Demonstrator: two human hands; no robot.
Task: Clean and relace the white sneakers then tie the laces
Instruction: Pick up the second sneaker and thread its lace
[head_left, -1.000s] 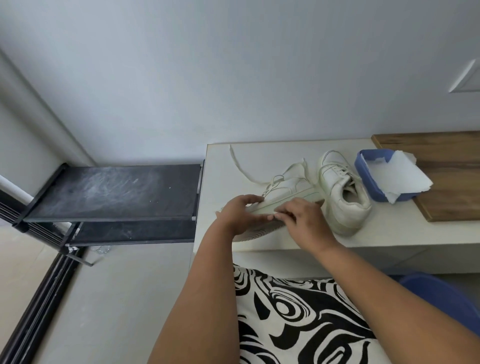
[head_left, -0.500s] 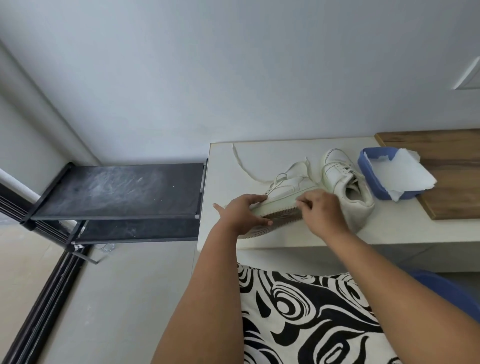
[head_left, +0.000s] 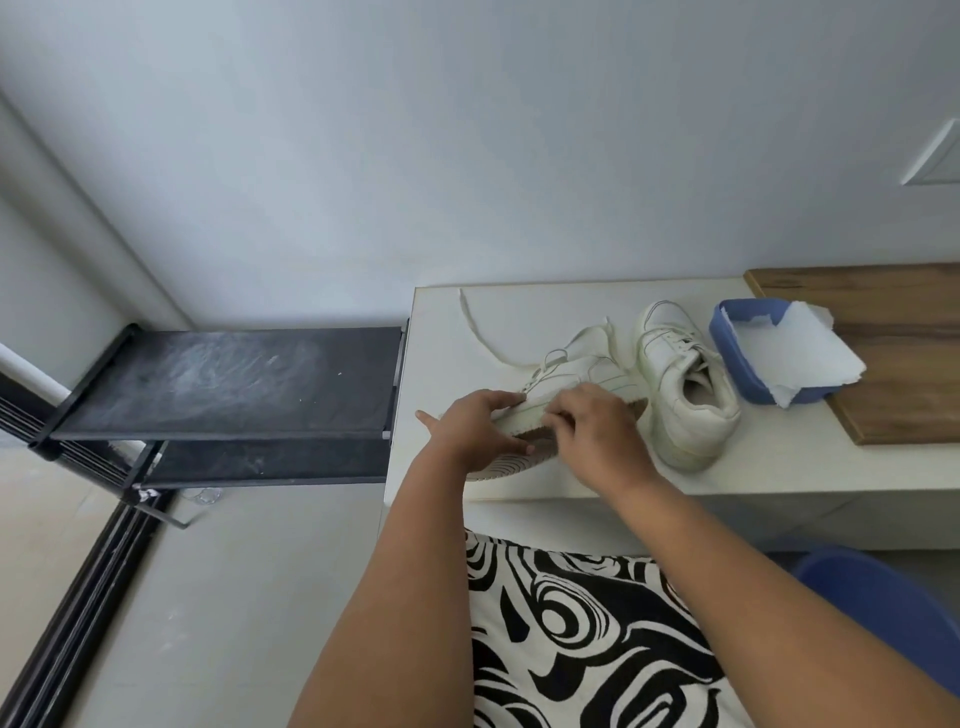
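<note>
Near sneaker (head_left: 576, 376), tipped on its side at the desk (head_left: 597, 480) front edge, sole toward the viewer: left hand (head_left: 475, 428) grips its toe, while right hand (head_left: 597, 431) (now back from the heel) rubs the sole rim, fingers curled, suggesting cleaning continues; second sneaker (head_left: 685, 384) stands beside.

A white table (head_left: 519, 306) stands against the wall; on it lie two white sneakers (head_left: 680, 384), a loose lace (head_left: 480, 332) and a wooden board (head_left: 904, 364). A blue tub (head_left: 727, 338) sits beside the sneakers, partly on the board.
</note>
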